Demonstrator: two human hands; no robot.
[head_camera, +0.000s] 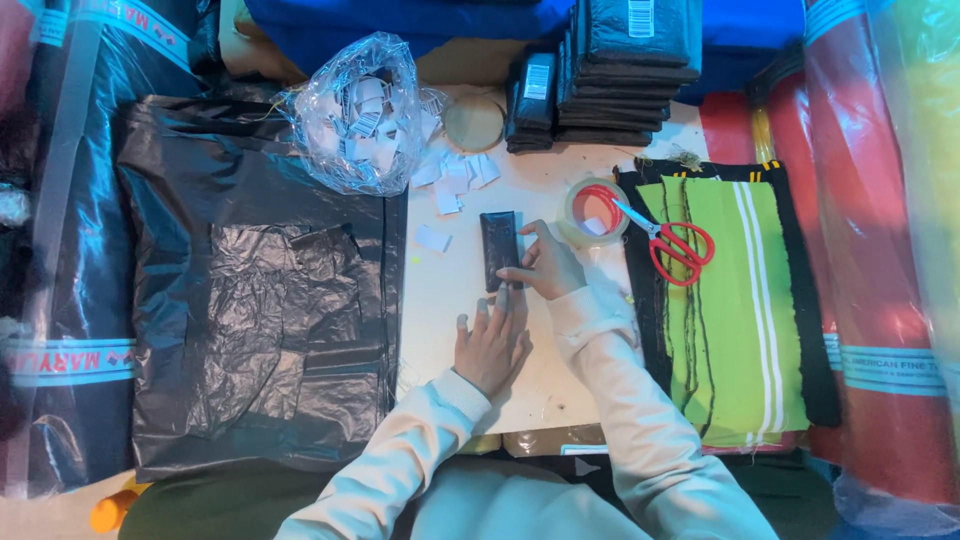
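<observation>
A small black wrapped packet (499, 248) lies upright on the white table (450, 290). My right hand (548, 266) rests its fingers on the packet's right edge and lower end. Just below the packet, my left hand (490, 345) lies flat on the table with fingers spread, its fingertips touching the packet's bottom. Neither hand grips anything. A roll of clear tape (592, 212) sits just right of my right hand. Red-handled scissors (672, 240) lie beside the roll, on a green striped cloth (740, 300).
A large black plastic bag (260, 290) covers the table's left. A clear bag of white paper labels (360, 110) stands behind, with loose labels (455, 175) spilled nearby. Stacks of black packets (620, 70) sit at the back. Wrapped fabric rolls (880, 250) line the right side.
</observation>
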